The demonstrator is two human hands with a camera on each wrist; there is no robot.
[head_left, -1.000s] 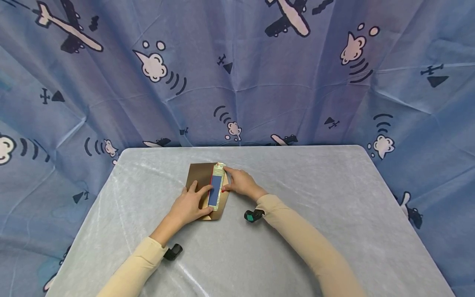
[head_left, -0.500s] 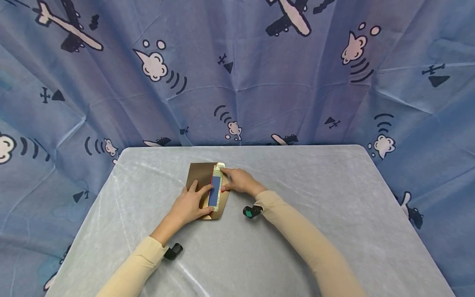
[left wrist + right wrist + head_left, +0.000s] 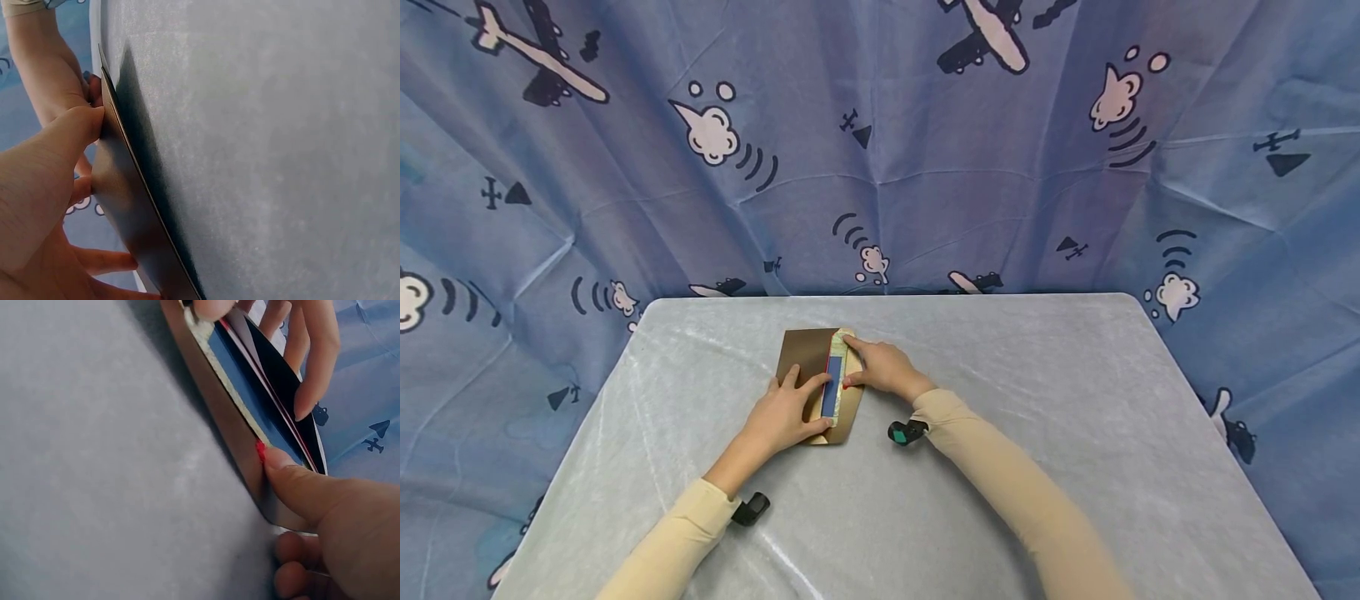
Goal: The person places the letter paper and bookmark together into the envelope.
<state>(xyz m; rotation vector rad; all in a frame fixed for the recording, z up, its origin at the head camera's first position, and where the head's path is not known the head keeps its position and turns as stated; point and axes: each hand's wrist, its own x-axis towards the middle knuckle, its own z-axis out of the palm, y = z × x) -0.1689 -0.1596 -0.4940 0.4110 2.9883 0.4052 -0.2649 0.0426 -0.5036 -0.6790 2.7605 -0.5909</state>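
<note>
A brown, shiny piece of card (image 3: pixel 805 343) lies on the table. Along its right part runs a narrow patterned paper strip (image 3: pixel 832 392), pale green with a blue panel and a red edge. My left hand (image 3: pixel 779 414) rests on the card with fingers spread, its forefinger and thumb pressing at the strip. At the strip's right edge, my right hand (image 3: pixel 886 369) holds the paper between forefinger and thumb. The right thumb (image 3: pixel 281 459) touches a red spot there in the right wrist view. Seen from the left wrist, the brown card (image 3: pixel 125 181) appears nearly edge-on.
A pale grey cloth covers the table (image 3: pixel 1015 350). Behind it hangs a blue curtain (image 3: pixel 880 150) printed with aeroplanes and clouds. Black cameras are worn at both wrists, one on the left (image 3: pixel 750 508) and one on the right (image 3: pixel 907 432).
My right hand has shifted slightly left, bringing the strip's right edge over part of the blue panel, which now looks narrower. The left hand has stayed in place.
</note>
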